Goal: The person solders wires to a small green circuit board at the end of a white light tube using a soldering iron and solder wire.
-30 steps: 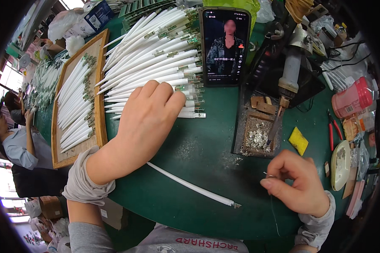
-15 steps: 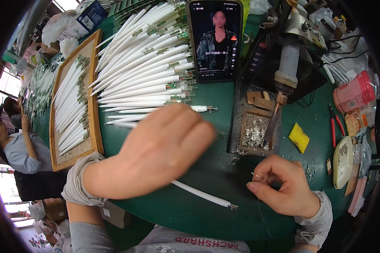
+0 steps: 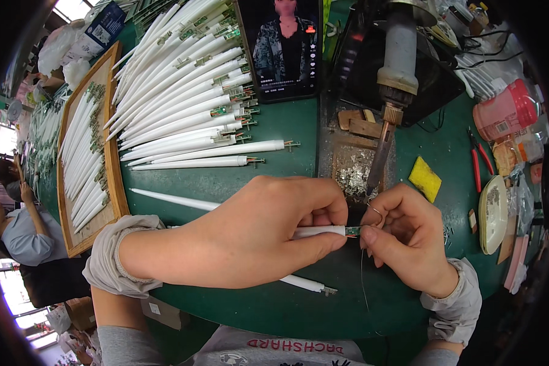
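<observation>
A phone [image 3: 285, 46] with a lit rectangular screen stands at 12 o'clock, showing a person in dark clothes. At 11 o'clock lies a blue box [image 3: 105, 25] beside white plastic bags [image 3: 64, 58]. At 3 o'clock, a pink jar [image 3: 505, 111] carries a small white label [image 3: 501, 127].

Upright phone [image 3: 282, 46]; yellow sponge [image 3: 424, 179]; red pliers [image 3: 480, 160]

counter [image 3: 274, 128] showing matt green covering | tubes [image 3: 183, 104] looking like smooth white plastic | tray [image 3: 111, 152] at the counter's left edge showing bare wood | sponge [image 3: 425, 179] appearing rough, yellow | pliers [image 3: 477, 160] wearing glossy red grips
</observation>
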